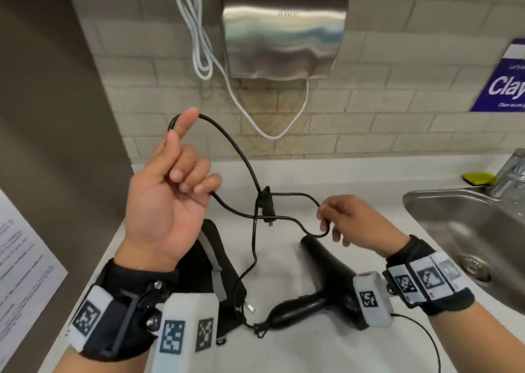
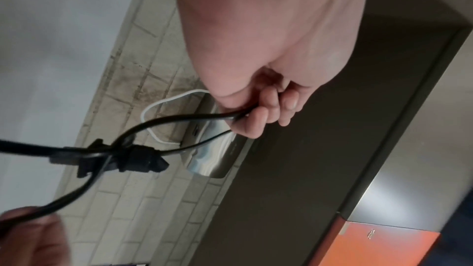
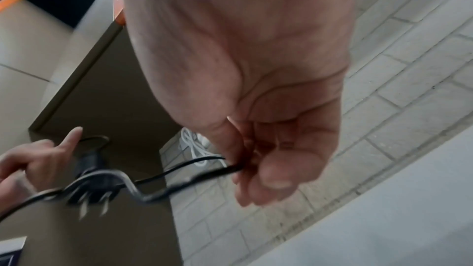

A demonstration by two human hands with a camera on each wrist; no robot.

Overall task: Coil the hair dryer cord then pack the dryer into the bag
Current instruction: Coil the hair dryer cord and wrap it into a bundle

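A black hair dryer (image 1: 321, 287) lies on the white counter (image 1: 326, 174), its black cord (image 1: 244, 157) rising in loops between my hands. My left hand (image 1: 176, 179) is raised palm up, fingers curled round the cord (image 2: 194, 117), index finger up with a loop over it. My right hand (image 1: 338, 219) pinches a bend of the cord (image 3: 204, 175) above the dryer's nozzle. The plug (image 1: 265, 205) hangs between the hands, prongs down (image 3: 94, 203). A black bag (image 1: 216, 276) lies on the counter under my left wrist, partly hidden.
A steel hand dryer (image 1: 284, 32) with a white cable (image 1: 199, 46) is fixed to the tiled wall behind. A steel sink (image 1: 468, 230) and tap (image 1: 511, 174) sit at the right. A brown partition (image 1: 56, 88) stands at the left, a blue sign (image 1: 505, 83) on the wall.
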